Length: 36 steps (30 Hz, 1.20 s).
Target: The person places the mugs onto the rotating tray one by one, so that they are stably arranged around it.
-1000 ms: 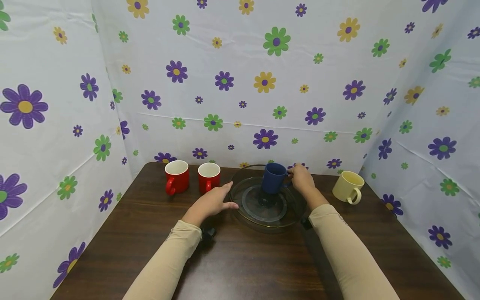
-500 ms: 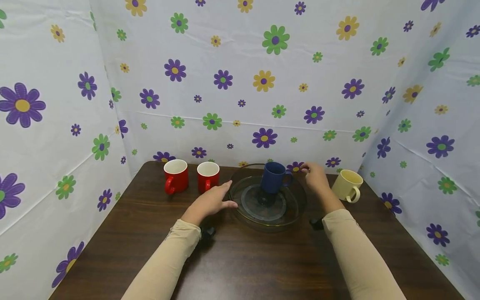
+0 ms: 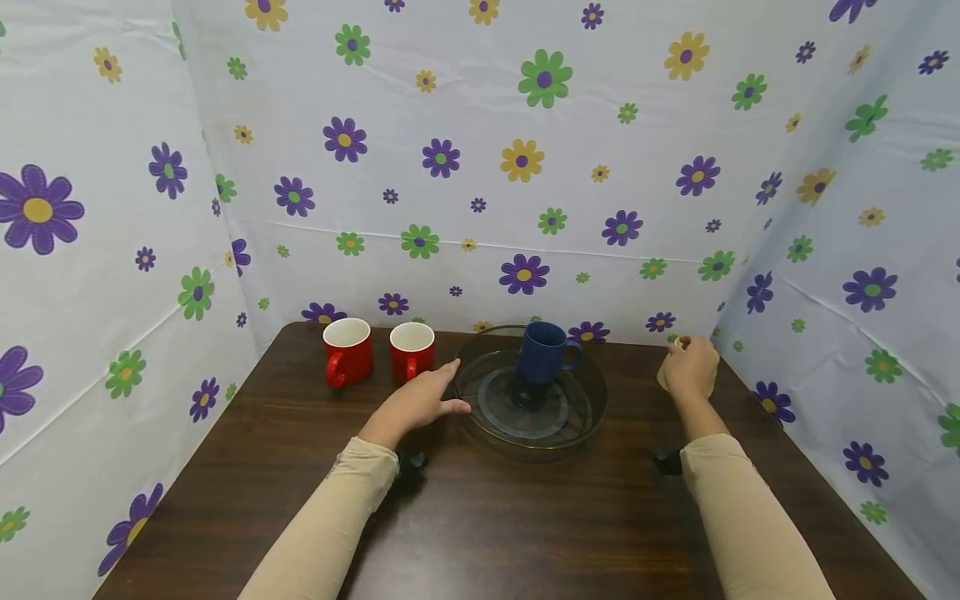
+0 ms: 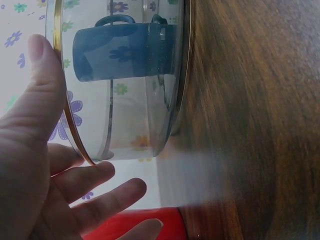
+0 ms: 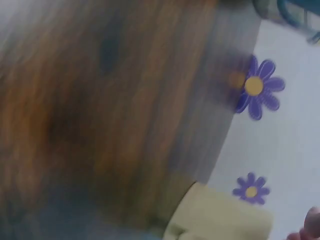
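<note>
A dark blue mug stands upright inside a wide, see-through round bowl at the table's back. At the bowl's left side is my left hand, thumb and fingers spread about the gold-edged rim; the fingers look relaxed. My right hand hovers at the yellow mug on the right and hides most of it. In the right wrist view, the fingertips show just past the yellow mug's end, apart from it. Nothing is visible in the right hand.
Two red mugs, one farther left and another close to the left hand, stand left of the bowl. All sit on a dark wooden table. White flowered cloth encloses the back and both sides.
My right hand has left the blue mug's handle and moved right to the yellow mug. The blue mug stays in the bowl. My left hand has kept its place at the rim.
</note>
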Each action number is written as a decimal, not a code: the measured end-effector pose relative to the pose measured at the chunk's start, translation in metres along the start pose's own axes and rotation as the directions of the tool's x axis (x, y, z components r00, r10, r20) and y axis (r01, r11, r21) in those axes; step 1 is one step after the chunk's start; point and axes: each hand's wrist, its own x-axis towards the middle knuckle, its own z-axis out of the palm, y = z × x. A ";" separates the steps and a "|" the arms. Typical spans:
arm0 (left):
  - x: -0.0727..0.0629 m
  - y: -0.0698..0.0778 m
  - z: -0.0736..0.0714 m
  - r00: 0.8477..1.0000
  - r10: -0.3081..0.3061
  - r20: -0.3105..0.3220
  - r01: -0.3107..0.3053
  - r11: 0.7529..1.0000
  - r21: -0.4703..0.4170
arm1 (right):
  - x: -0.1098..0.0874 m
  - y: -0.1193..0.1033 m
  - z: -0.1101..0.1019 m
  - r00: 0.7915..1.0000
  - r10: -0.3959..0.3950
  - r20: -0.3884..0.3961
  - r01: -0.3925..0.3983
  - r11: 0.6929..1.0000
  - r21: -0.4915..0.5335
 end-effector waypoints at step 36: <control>-0.004 0.003 0.000 1.000 -0.017 0.006 0.017 1.000 0.013 | 0.002 0.050 -0.024 0.966 0.249 0.075 -0.239 0.964 -0.114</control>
